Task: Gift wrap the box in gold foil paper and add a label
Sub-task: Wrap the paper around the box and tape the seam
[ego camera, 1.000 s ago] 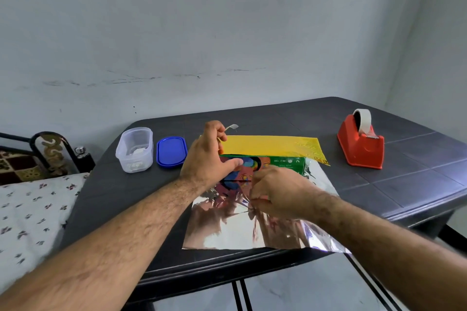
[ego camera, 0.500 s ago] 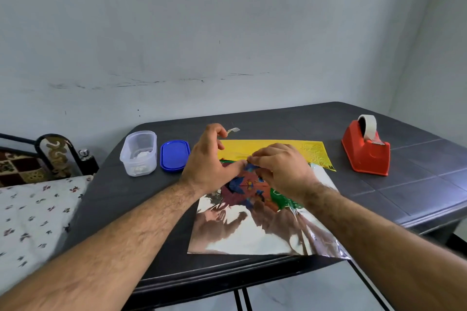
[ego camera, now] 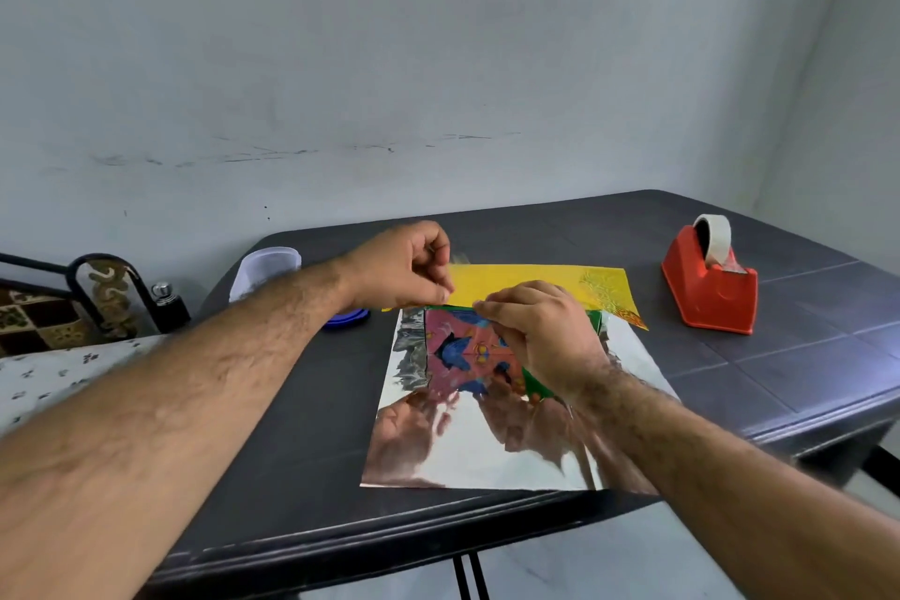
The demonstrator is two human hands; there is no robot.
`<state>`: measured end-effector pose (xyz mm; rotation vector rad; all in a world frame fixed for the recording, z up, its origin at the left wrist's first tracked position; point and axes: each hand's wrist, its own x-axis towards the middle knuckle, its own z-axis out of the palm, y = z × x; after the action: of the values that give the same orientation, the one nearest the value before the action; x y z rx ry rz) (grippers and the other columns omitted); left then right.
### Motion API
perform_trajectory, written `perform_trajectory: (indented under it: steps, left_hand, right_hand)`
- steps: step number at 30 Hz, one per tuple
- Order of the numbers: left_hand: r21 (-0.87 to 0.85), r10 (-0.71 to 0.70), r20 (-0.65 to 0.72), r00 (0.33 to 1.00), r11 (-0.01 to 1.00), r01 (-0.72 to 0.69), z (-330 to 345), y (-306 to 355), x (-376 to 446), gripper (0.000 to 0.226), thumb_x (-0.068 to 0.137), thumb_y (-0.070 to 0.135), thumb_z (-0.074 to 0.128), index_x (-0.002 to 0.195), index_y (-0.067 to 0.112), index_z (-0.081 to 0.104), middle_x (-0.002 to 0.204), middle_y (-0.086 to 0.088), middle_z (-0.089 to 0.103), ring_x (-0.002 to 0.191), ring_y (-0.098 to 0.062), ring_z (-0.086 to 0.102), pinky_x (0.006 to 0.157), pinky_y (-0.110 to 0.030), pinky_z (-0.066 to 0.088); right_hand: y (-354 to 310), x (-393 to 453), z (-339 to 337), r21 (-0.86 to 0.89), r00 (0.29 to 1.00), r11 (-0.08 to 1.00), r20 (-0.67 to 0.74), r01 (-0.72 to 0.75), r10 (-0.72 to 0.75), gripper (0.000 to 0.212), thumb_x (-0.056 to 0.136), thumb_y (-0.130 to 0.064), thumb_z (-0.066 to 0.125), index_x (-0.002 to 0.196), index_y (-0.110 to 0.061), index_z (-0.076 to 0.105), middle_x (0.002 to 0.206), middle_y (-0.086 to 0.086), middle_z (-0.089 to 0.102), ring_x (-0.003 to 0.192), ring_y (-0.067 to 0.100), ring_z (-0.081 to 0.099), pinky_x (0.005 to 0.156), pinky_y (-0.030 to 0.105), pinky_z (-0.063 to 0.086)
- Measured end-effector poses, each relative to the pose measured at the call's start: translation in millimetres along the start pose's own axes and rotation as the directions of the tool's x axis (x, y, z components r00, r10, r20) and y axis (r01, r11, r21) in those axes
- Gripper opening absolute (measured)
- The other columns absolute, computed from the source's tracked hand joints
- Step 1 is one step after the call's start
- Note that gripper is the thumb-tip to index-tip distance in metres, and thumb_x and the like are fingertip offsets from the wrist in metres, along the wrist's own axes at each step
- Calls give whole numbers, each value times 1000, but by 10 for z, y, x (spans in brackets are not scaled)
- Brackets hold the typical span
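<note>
A box (ego camera: 462, 351) with a colourful pink, blue and green print lies on a sheet of foil paper (ego camera: 487, 448), mirror side up. The sheet's far part (ego camera: 526, 283) is folded toward the box and shows its gold side. My left hand (ego camera: 409, 273) hovers at the flap's left corner, fingers curled, pinching a small strip of tape that is blurred. My right hand (ego camera: 540, 331) lies over the box's right half, its fingertips pinching the near edge of the gold flap at the box's top.
A red tape dispenser (ego camera: 706, 287) stands at the right of the dark table (ego camera: 779, 356). Behind my left forearm are a clear plastic tub (ego camera: 265, 270) and its blue lid (ego camera: 348, 318). A bed with a flowered sheet (ego camera: 44, 375) lies left of the table.
My right hand has moved from the foil in front of the box up to the gold flap's edge. My left hand has lifted off the box's left end toward the flap's corner.
</note>
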<state>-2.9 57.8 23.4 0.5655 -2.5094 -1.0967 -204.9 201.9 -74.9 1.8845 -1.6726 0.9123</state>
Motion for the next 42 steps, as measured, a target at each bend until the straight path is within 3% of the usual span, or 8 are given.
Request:
perform_trajectory:
  steps: [3,7,10,13,23,27,33,42]
  left_hand:
    - [88,7,18,1000,996,-8,5,-58,-19,35,85,-5,79,104,12,54,100,-7,79,88,-9,75,79,-30,60]
    - [-113,-34,-42,999,993,29,-70,-18,1,13,85,11,75,94,12,65,87,-8,71,74,-14,62,67,-37,51]
    - [-214,-143,125,982,962,167,-149,46,38,8,88,16,68,90,9,66,80,-9,66,63,-14,52,56,-31,41]
    - [-96,-219,268,938,963,252,-170,99,104,13,98,9,65,85,7,66,75,-10,62,57,-15,49,53,-28,40]
    - [82,-352,379,856,934,348,-86,123,370,10,97,6,67,88,2,70,57,-3,52,52,-14,36,57,-29,30]
    - [153,-387,370,844,922,356,-78,176,420,10,95,7,69,90,-2,67,55,-3,48,50,-14,35,55,-29,29]
    - [266,-457,324,828,884,384,12,276,482,37,86,7,72,56,14,50,56,-4,41,49,-17,33,53,-28,29]
    - [427,-520,201,830,809,403,97,381,521,26,76,12,77,57,12,60,57,-5,50,47,-18,40,48,-24,34]
  right_hand:
    - [4,-25,1,-9,999,1000,-29,14,-14,29,90,-13,82,116,-24,82,114,-1,77,96,31,70,84,44,57]
    - [7,-43,25,16,999,1000,-51,-4,4,29,88,-11,84,115,-23,83,107,-6,77,96,26,69,85,44,57]
    - [-8,-47,44,28,998,999,-53,-34,36,30,87,-11,85,113,-24,83,106,-8,78,96,24,70,88,44,56]
    - [-28,-59,58,35,997,998,-56,-58,60,29,87,-13,85,112,-26,83,105,-9,78,97,22,70,90,44,56]
    - [-51,-78,77,42,992,993,-63,-107,110,29,82,-13,89,108,-26,85,98,-10,78,92,21,70,88,40,54]
    - [-37,-66,65,46,990,992,-66,-118,121,30,82,-12,89,108,-26,85,98,-10,78,91,20,69,87,38,52]
    - [-39,-46,87,57,990,992,-78,-113,117,27,82,-12,89,106,-25,85,96,-9,78,87,21,70,84,39,55]
    - [-50,-43,80,89,989,989,-84,-116,123,26,84,-10,87,105,-26,86,95,-8,78,86,22,70,83,38,54]
